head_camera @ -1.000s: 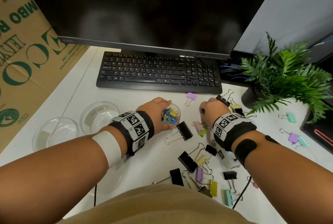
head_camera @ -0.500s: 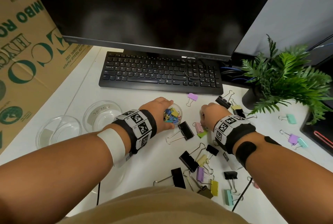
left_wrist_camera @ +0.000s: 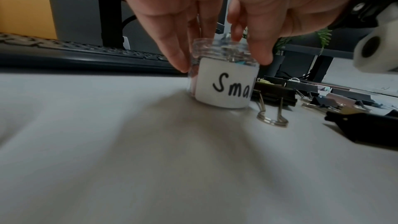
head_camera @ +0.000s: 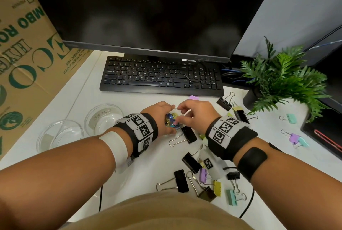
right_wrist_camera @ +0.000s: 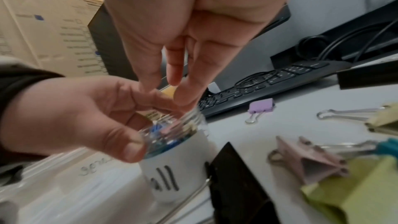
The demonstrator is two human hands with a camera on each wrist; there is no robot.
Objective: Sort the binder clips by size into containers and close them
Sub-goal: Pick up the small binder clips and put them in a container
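Holding the little jar (left_wrist_camera: 224,74) marked "Small" upright on the desk (left_wrist_camera: 107,151), the left hand (head_camera: 162,116) wraps its side, while the right hand (head_camera: 194,115) hangs right above its open mouth, fingertips (right_wrist_camera: 183,98) pressed together, whether pinching a clip I cannot tell.

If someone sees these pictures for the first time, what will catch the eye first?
Probably the two hands meeting at the desk's middle: the left hand holds a small clear jar labelled "Small", full of colourful clips, while the right hand has its fingertips at the jar's open mouth. Next, the big black and pastel binder clips scattered on the white desk nearby.
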